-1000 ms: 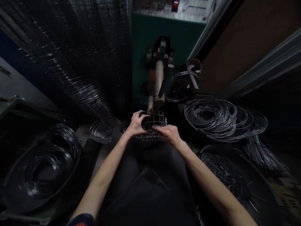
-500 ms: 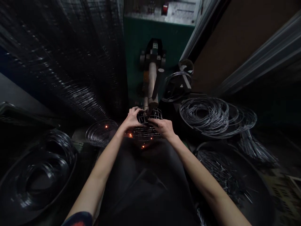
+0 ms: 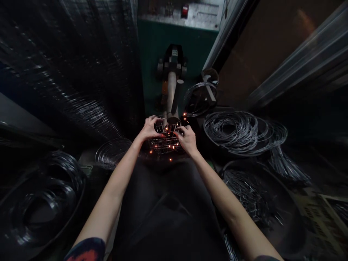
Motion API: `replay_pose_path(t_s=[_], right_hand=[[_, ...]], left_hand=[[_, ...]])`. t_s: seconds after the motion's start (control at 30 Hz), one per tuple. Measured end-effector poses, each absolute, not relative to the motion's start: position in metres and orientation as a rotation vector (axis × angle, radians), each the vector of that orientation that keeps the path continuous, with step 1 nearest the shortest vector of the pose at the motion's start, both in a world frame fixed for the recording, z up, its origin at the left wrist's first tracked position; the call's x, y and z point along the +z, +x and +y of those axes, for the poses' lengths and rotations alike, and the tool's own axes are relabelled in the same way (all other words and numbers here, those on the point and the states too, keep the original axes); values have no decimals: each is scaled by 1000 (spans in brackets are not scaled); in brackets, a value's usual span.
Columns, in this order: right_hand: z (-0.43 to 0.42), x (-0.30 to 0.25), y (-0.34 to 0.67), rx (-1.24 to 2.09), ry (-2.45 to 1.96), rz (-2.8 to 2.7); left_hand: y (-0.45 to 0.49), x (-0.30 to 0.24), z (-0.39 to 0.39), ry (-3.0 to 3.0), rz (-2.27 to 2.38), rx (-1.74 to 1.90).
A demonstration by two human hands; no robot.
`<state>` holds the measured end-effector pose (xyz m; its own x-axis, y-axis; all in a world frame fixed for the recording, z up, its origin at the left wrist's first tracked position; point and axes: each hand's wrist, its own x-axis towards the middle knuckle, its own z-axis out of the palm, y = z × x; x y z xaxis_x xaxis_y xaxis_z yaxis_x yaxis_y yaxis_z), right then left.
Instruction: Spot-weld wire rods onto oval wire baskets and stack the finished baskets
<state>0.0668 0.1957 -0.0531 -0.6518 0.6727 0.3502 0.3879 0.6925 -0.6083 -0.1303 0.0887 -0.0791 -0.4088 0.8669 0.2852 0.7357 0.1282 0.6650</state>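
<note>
A round wire cage (image 3: pixel 163 144) sits under the electrode arm (image 3: pixel 172 96) of a green spot-welding machine (image 3: pixel 152 43). My left hand (image 3: pixel 150 127) grips the left side of the cage, thumb and fingers curved round its wires. On the right side, my right hand (image 3: pixel 187 138) is closed with thumb and fingertips pinched at the cage near the electrode. Orange sparks (image 3: pixel 168 130) glow at the electrode tip and scatter over and below the cage. The exact contact point is dark and partly hidden by the arm.
Wire rings (image 3: pixel 236 132) are heaped at right, above a bin of short cut wires (image 3: pixel 252 195). More wire coils (image 3: pixel 40 210) lie in a tub at left. Stacked wire rings (image 3: pixel 111 152) sit beside my left forearm. Hanging wire pieces (image 3: pixel 92 112) crowd the upper left.
Fresh sparks have burst around the electrode. My right hand has drawn its fingers in and bent more at the cage. The view has shifted slightly, while my left hand keeps its grip.
</note>
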Motion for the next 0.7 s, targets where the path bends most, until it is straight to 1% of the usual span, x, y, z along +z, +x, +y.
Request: replay_pose_path(t_s=[0.13, 0.23, 0.3, 0.4, 0.5, 0.57, 0.63, 0.7], right_hand=[[186, -45, 125, 823, -806, -2298], [181, -54, 178, 942, -887, -2382], [179, -72, 205, 996, -980, -2465], [175, -113, 230, 1076, -1085, -2596], [172, -150, 247, 1210, -1067, -2702], [172, -162, 254, 1315, -1020, -2690], [172, -159, 254, 1392, -1037, -2595], [168, -140, 245, 1430, -1056, -2461]], left_hand=[[-133, -96, 67, 1610, 2165, 1231], [-139, -120, 46, 1532, 2104, 1219], [-142, -136, 38, 1468, 2059, 1249], [-142, -153, 40, 1416, 1985, 1413], [-138, -160, 46, 1292, 1889, 1589], [-134, -159, 46, 1190, 1839, 1674], [-129, -154, 41, 1176, 1838, 1707], [-121, -143, 29, 1265, 1895, 1690]])
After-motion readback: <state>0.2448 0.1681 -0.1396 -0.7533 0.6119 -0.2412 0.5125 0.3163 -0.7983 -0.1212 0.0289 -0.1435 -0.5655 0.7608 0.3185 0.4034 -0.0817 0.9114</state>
